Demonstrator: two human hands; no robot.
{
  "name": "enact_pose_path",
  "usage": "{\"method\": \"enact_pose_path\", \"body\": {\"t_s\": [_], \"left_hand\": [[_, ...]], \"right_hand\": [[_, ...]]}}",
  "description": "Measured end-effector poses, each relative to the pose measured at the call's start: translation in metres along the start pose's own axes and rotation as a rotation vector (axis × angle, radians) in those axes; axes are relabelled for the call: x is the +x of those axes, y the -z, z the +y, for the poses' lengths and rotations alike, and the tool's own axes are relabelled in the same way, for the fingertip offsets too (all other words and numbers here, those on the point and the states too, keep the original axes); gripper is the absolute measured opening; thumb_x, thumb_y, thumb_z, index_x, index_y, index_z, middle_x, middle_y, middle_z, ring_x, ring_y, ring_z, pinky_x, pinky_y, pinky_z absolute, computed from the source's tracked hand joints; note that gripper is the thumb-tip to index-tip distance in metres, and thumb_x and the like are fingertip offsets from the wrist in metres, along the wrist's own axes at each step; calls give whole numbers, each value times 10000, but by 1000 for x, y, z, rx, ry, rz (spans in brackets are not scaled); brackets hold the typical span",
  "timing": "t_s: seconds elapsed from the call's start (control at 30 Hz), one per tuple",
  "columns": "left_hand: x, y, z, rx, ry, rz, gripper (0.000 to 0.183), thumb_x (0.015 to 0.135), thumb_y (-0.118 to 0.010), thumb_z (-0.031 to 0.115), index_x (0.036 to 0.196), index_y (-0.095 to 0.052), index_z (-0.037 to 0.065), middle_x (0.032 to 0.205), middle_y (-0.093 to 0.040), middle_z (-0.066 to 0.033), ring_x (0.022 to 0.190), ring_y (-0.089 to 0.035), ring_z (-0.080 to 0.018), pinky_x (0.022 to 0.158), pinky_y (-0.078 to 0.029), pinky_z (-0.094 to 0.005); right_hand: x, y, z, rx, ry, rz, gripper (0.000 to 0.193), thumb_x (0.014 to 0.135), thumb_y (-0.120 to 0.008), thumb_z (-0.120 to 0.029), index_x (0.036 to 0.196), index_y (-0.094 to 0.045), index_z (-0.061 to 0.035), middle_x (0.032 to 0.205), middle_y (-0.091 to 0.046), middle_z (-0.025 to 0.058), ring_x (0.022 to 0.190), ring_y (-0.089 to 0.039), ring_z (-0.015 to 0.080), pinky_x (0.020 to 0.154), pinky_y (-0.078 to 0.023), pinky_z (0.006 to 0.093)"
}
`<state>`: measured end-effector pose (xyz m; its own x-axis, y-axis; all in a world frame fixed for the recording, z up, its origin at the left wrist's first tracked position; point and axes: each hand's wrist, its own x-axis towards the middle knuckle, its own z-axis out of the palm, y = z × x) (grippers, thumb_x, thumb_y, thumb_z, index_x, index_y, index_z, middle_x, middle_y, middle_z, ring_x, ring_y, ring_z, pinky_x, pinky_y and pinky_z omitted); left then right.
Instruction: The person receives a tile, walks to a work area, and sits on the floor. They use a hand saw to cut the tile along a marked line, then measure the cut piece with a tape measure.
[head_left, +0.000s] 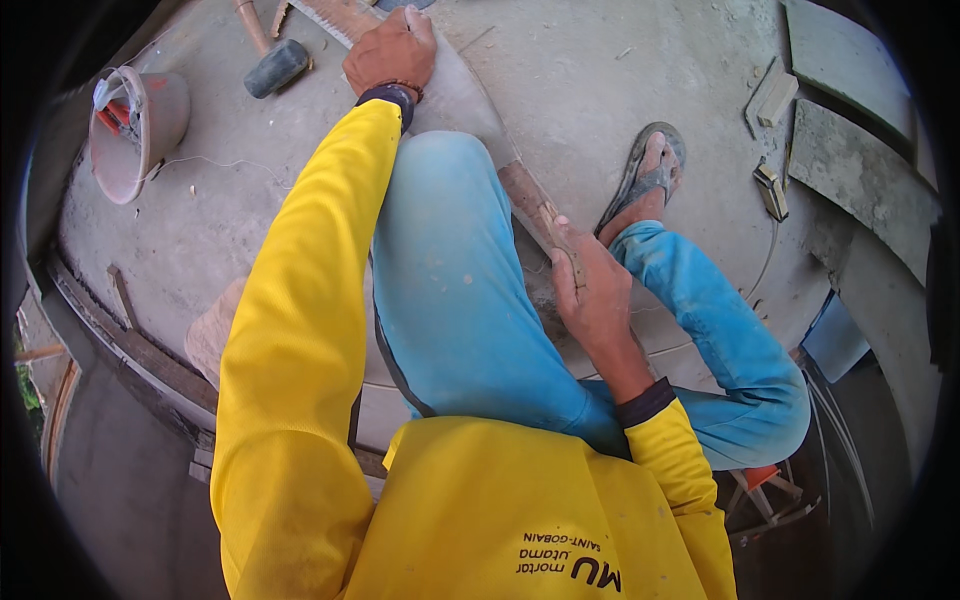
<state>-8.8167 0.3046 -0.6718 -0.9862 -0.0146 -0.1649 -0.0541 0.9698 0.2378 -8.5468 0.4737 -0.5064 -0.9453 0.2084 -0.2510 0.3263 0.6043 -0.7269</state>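
Note:
A long flat blade (478, 100) with a toothed edge, apparently a handsaw, runs from the top of the view down past my raised knee. My left hand (392, 52) lies across its far part, fingers curled; what is under them is hidden. Closer to me, the brown wooden handle end (527, 195) is in the grip of my right hand (592, 290), which wraps round it beside my thigh. My knee hides part of the blade's near side.
A rubber mallet (276, 68) lies left of my left hand. Further left a dusty bucket (165, 110) with red-handled tools is tipped over. Grey slabs (860, 180) line the right side, near a small wood block (777, 98) and a yellowish tool (771, 192) with a cord.

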Motion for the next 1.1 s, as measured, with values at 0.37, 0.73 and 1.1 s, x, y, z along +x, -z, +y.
{"method": "enact_pose_path", "body": {"t_s": [0.37, 0.73, 1.1], "left_hand": [[-1, 8, 6, 0, -7, -12, 467, 1035, -378, 470, 1131, -741, 193, 1018, -765, -178, 981, -715, -414, 870, -542, -528], [0, 2, 13, 8, -11, 3, 480, 1030, -376, 479, 1132, -752, 198, 1025, -763, -185, 994, -713, -419, 883, -544, -529], [-1, 6, 19, 8, -27, -4, 462, 1035, -393, 462, 1105, -752, 180, 975, -765, -189, 936, -723, -411, 835, -556, -529]], "right_hand": [[9, -3, 6, 1, 9, 6, 307, 948, -657, -81, 1247, -659, -13, 1077, -717, 243, 955, -696, 428, 824, -565, 446], [37, -20, 12, 22, -8, -2, 347, 934, -664, -52, 1279, -651, -21, 1134, -718, 228, 1002, -697, 425, 846, -571, 442], [30, -20, 26, -57, -78, -34, 287, 936, -652, -39, 1219, -669, 4, 1030, -713, 222, 943, -711, 409, 810, -568, 437]]}}
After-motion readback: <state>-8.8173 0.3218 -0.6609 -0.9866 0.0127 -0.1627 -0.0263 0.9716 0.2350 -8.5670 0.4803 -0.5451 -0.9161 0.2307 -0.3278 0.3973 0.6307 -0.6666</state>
